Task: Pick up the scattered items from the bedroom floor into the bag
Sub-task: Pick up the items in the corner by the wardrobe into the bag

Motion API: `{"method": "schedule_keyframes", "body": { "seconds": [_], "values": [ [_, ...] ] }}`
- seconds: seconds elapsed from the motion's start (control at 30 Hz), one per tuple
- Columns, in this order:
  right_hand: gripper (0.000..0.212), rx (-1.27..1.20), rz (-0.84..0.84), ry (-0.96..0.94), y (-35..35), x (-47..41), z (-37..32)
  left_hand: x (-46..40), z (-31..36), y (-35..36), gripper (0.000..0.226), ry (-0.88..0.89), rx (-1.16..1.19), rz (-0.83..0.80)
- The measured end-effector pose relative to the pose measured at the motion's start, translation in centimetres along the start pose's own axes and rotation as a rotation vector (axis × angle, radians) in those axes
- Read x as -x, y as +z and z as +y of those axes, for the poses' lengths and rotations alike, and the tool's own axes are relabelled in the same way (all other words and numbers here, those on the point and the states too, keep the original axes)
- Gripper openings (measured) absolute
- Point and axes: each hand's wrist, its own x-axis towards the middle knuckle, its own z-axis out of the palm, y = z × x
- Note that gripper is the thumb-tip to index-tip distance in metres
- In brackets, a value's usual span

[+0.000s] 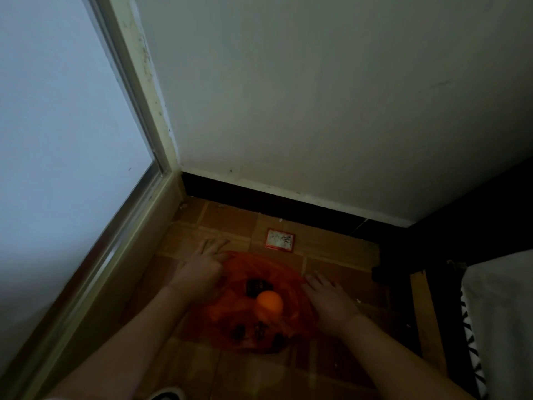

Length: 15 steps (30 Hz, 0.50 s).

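An orange plastic bag [277, 272] lies on the brown tiled floor in the dim corner. An orange ball [269, 304] and some small dark items [255, 285] rest in or on it; which, I cannot tell. My left hand [203, 269] lies flat on the bag's left edge with fingers spread. Along the bag's right edge my right hand [331, 304] rests, fingers extended. A small white card with a red border [280, 240] lies on the floor just beyond the bag.
A window frame [121, 226] runs along the left. A white wall with a black skirting board [288, 203] closes the back. Dark furniture [461, 226] and a white patterned cloth [501, 327] stand on the right. A shoe tip [167, 394] shows at the bottom.
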Motion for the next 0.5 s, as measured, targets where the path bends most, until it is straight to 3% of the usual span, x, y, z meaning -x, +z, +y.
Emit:
{"method": "schedule_keyframes", "body": {
  "seconds": [0.13,0.23,0.33,0.4,0.5],
  "values": [
    [0.047,-0.039,0.260,-0.085,-2.5,0.6,-2.0,2.1,1.2,-0.8,0.028,0.042,0.028,0.124],
    [0.030,-0.060,0.543,-0.113,-4.0,0.1,-3.3,3.8,2.7,-0.7,0.020,0.047,0.104,0.276],
    [0.019,-0.134,0.788,-0.129,-5.7,-1.3,-4.1,5.0,3.4,0.0,0.025,0.004,0.144,0.368],
    [0.017,-0.242,0.830,-0.083,-6.4,-3.4,-4.1,5.7,3.1,0.2,0.034,-0.073,0.197,0.370],
    [0.033,-0.365,0.642,0.028,-6.1,-7.9,-2.9,6.4,2.8,0.0,0.046,-0.222,0.263,0.367]
  ]
}}
